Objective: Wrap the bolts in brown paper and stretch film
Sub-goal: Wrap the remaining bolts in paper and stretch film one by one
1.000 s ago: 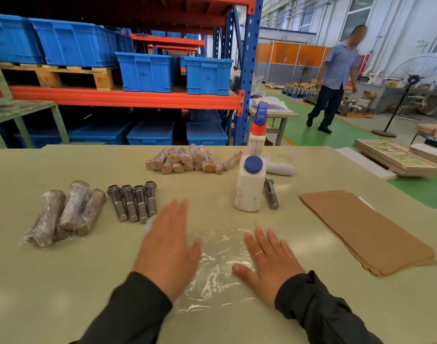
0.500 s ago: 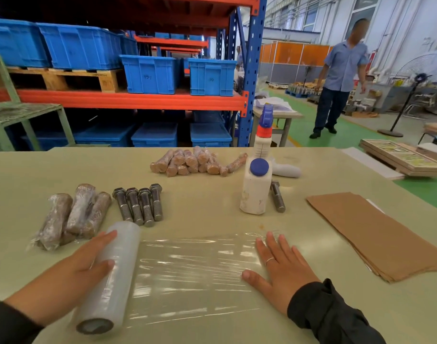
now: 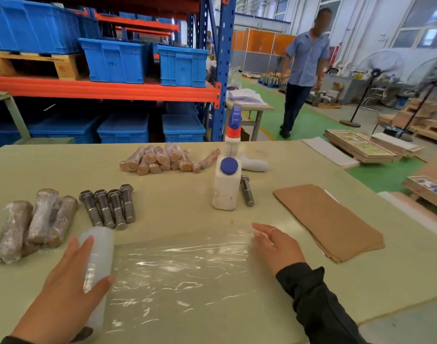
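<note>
A sheet of stretch film lies flat across the lower middle of the frame on the pale green table. At its left edge the film roll lies under the left hand, fingers extended over it. At the right edge the right hand touches the film's end, though blur makes the contact uncertain. Four bare bolts sit left of centre, beside three film-wrapped bundles. A brown paper stack lies at right, and a white bottle stands at centre.

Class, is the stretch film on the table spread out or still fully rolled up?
Spread out: a film sheet lies flat between the roll and the right hand.
</note>
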